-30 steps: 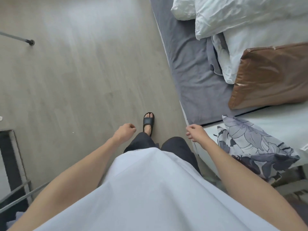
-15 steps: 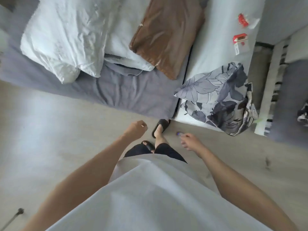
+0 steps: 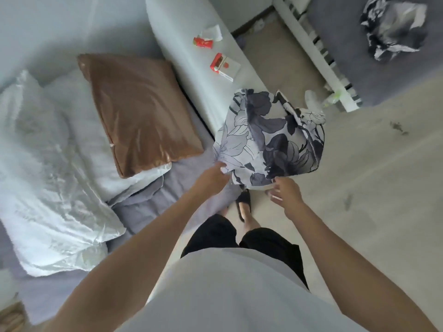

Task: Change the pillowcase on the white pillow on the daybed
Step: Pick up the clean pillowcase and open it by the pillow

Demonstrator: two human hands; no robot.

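Gripping the floral pillowcase [image 3: 268, 137], left hand [image 3: 212, 177]; right hand [image 3: 285, 194] loose, just beneath.

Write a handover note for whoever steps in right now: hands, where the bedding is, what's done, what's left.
Left hand: gripping the near edge of the floral pillowcase.
Right hand: open, just short of that edge, holding nothing.
Floral pillowcase: draped over the end of the daybed.
White pillows: on the daybed, beside the brown cushion.
Done: pillowcase reached, nothing fitted yet.
Left: take the pillowcase with both hands, then put it on the white pillow.
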